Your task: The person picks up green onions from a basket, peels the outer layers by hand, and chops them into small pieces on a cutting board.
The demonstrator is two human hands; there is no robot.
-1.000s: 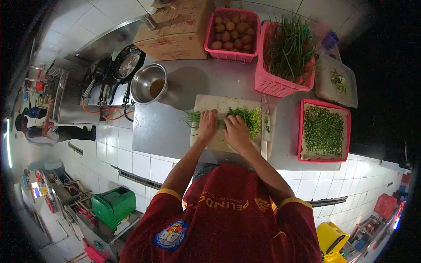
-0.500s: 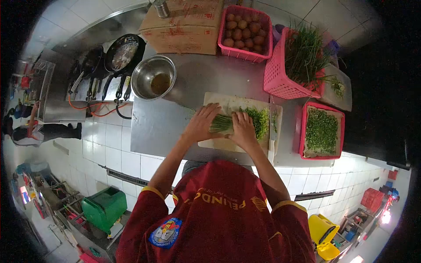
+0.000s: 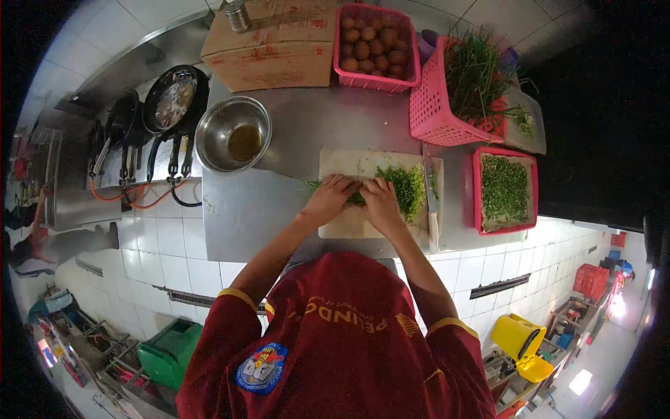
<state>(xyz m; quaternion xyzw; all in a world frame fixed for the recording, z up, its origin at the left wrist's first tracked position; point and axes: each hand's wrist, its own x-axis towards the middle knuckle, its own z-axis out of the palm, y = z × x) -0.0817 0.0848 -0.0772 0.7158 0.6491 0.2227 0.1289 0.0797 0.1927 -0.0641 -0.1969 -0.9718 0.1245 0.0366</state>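
A bunch of green stalks (image 3: 357,198) lies across the white cutting board (image 3: 342,227), mostly covered by both hands. My left hand (image 3: 331,200) has its fingers closed over the bunch on the left. Beside it, nearly touching, my right hand (image 3: 380,203) closes round the stalks. Chopped greens (image 3: 407,187) are heaped just right of my right hand. A knife (image 3: 433,209) rests along the board's right edge, with its pale handle toward me and some green bits beside the blade.
A metal bowl (image 3: 255,122) with liquid stands left. Behind are a cardboard box (image 3: 279,59), a pink basket of round brown items (image 3: 377,83) and a pink basket of long greens (image 3: 436,105). Right is a tray of chopped greens (image 3: 505,190). Pans (image 3: 173,100) and another person (image 3: 77,244) are left.
My hands have drawn closer together and tightened round the bunch, covering more of it. The whole view has shifted slightly, and the other person at the left appears lower.
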